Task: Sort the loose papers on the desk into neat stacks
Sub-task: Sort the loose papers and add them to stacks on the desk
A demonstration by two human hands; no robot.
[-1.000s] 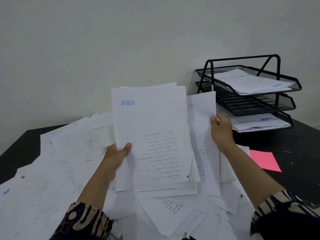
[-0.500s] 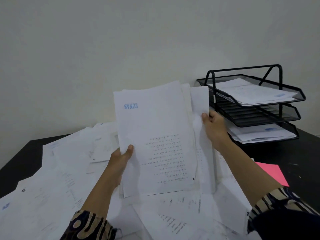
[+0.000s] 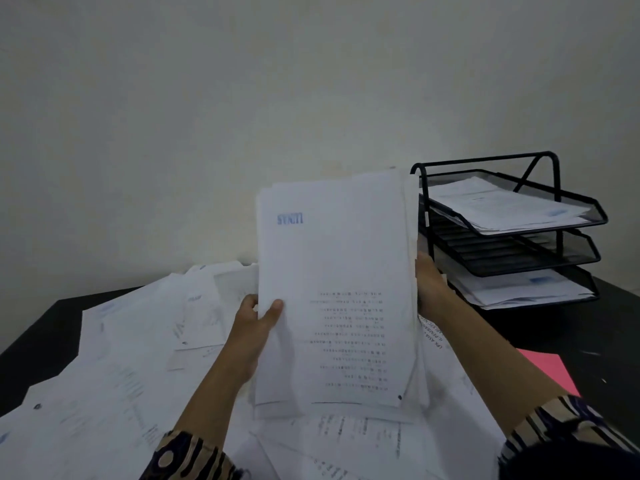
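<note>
both hands hold a sheaf [image 3: 332, 289] upright above the loose papers [image 3: 104, 375] on the surface: left hand [image 3: 256, 327] pinches its left edge, thumb in front; right hand [image 3: 431, 289] grips the right edge, fingers hidden behind. uneven back sheets could slip out if either grip loosens, and land askew.

Loose papers [image 3: 114, 368] cover the bench [image 3: 571, 327] at left and centre; tray rack [image 3: 512, 233] stands rear right, sheets in top and bottom trays
</note>
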